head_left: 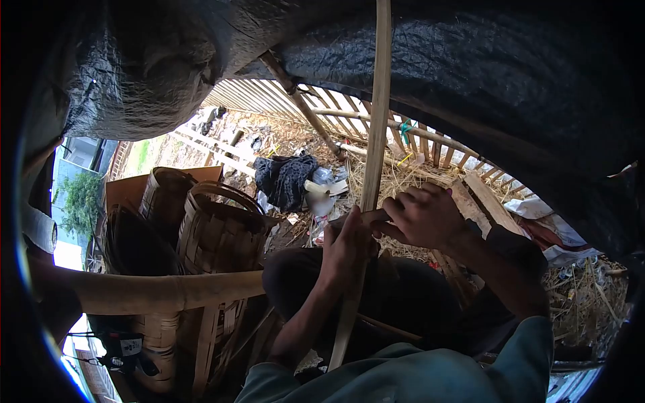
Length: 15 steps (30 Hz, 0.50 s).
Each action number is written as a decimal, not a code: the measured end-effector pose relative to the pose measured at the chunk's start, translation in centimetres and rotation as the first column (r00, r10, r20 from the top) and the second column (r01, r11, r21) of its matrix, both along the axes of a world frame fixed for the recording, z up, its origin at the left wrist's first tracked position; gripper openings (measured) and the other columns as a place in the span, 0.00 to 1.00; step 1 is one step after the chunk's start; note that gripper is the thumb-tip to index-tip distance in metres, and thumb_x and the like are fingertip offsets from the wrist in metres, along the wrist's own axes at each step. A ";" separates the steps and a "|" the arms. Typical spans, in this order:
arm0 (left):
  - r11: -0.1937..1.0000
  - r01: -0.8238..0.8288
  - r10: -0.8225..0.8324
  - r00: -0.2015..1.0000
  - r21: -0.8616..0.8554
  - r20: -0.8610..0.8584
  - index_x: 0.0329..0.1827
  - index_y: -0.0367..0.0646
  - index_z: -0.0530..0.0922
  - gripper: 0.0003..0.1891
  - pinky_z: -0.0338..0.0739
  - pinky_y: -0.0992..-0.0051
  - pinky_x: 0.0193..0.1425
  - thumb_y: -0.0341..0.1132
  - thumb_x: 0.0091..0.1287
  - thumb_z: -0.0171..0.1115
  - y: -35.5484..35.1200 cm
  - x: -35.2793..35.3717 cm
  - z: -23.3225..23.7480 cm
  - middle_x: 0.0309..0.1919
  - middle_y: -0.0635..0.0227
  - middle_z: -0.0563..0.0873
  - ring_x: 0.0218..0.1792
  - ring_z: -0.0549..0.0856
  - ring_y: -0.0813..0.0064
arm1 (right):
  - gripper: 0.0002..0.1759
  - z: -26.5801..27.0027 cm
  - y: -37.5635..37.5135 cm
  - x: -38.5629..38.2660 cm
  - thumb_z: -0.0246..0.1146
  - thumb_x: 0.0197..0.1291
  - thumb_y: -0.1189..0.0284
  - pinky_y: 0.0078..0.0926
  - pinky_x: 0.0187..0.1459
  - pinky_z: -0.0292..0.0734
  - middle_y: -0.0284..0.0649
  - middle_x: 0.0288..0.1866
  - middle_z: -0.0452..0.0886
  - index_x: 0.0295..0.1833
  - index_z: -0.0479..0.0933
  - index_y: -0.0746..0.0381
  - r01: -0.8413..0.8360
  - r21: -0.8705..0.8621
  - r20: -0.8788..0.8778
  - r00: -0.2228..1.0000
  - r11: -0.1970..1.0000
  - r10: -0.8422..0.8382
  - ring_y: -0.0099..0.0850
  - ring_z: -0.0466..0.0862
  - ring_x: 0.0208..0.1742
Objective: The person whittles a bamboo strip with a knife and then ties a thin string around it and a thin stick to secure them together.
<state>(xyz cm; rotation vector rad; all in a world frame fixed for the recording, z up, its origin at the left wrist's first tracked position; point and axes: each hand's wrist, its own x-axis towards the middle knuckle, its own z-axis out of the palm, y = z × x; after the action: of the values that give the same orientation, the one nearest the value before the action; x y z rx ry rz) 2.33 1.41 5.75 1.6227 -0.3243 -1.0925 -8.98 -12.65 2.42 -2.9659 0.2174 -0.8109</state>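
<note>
A long, flat bamboo strip [378,114] runs from the top of the view down past my lap. My left hand [346,250] is wrapped round its lower part, above my dark-clothed knees. Just to the right, my right hand [423,216] has its fingers curled round a short, dark handle-like piece [375,216] that reaches across to the strip beside my left thumb. Whether this piece has a blade cannot be made out. The two hands are close together.
Woven bamboo baskets [222,232] stand at the left behind a thick bamboo pole [168,293]. Ahead lie a dark cloth [287,181], litter and straw, with a slatted bamboo fence [342,111] beyond. A black tarp [497,80] hangs overhead. White sacks [557,228] lie at the right.
</note>
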 end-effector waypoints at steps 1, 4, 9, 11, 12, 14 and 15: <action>0.999 -0.014 0.013 1.000 -0.040 -0.014 0.34 0.37 0.79 0.26 0.71 0.81 0.22 0.52 0.74 0.44 0.0 0.0 -0.2 0.20 0.70 0.78 0.18 0.77 0.81 | 0.23 0.3 -0.2 -0.1 0.56 0.62 0.48 0.26 0.27 0.73 0.33 0.20 0.76 0.30 0.72 0.57 -0.006 0.039 -0.020 1.000 0.999 0.007 0.27 0.81 0.23; 0.991 -0.046 0.040 0.998 -0.127 -0.051 0.39 0.37 0.78 0.29 0.72 0.80 0.23 0.55 0.75 0.37 -0.1 0.1 -0.7 0.22 0.68 0.80 0.19 0.78 0.79 | 0.23 1.5 -0.8 -0.4 0.55 0.64 0.49 0.29 0.25 0.74 0.36 0.21 0.78 0.33 0.71 0.59 0.047 0.268 -0.156 0.988 0.962 -0.005 0.30 0.82 0.23; 0.976 -0.061 0.027 0.987 -0.210 -0.160 0.49 0.36 0.74 0.26 0.73 0.79 0.25 0.51 0.75 0.36 0.1 0.4 -1.0 0.28 0.64 0.82 0.21 0.79 0.77 | 0.17 3.6 -1.3 -1.2 0.62 0.63 0.59 0.33 0.26 0.76 0.41 0.24 0.81 0.40 0.70 0.63 -0.002 0.671 -0.047 0.998 0.741 0.045 0.37 0.84 0.25; 0.967 -0.065 0.016 0.980 -0.246 -0.197 0.48 0.35 0.73 0.22 0.73 0.79 0.25 0.47 0.75 0.40 0.4 0.7 -1.2 0.28 0.63 0.82 0.22 0.79 0.77 | 0.16 3.4 -1.3 -1.2 0.61 0.63 0.61 0.33 0.28 0.76 0.42 0.25 0.81 0.40 0.70 0.63 -0.055 0.684 0.007 0.998 0.727 0.069 0.38 0.84 0.27; 0.962 -0.067 0.009 0.977 -0.264 -0.215 0.48 0.35 0.73 0.20 0.73 0.79 0.25 0.45 0.75 0.42 0.5 0.8 -1.2 0.28 0.63 0.82 0.22 0.79 0.77 | 0.15 3.1 -1.3 -1.2 0.61 0.64 0.62 0.33 0.28 0.77 0.43 0.26 0.82 0.40 0.70 0.63 -0.081 0.690 0.035 0.996 0.720 0.079 0.38 0.85 0.27; 0.972 -0.023 0.001 0.995 -0.232 -0.097 0.46 0.35 0.73 0.16 0.73 0.79 0.24 0.41 0.74 0.45 0.4 0.6 -1.0 0.28 0.63 0.82 0.21 0.78 0.78 | 0.15 2.4 -1.2 -1.2 0.60 0.64 0.61 0.34 0.30 0.77 0.43 0.26 0.82 0.39 0.70 0.64 -0.081 0.698 0.023 0.996 0.711 0.091 0.39 0.85 0.28; 0.977 -0.001 -0.007 0.999 -0.215 -0.037 0.45 0.34 0.73 0.14 0.72 0.80 0.24 0.39 0.73 0.47 0.3 0.5 -0.8 0.28 0.63 0.82 0.21 0.78 0.79 | 0.15 2.1 -1.2 -1.1 0.59 0.65 0.61 0.35 0.30 0.77 0.44 0.27 0.82 0.39 0.70 0.64 -0.080 0.703 0.018 0.995 0.707 0.096 0.39 0.85 0.29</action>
<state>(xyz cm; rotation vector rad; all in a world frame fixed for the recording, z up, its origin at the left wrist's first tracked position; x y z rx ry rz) 2.87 1.69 4.98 1.4087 -0.4057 -1.0511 -10.11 -13.85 4.56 -2.2298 0.3016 -0.5177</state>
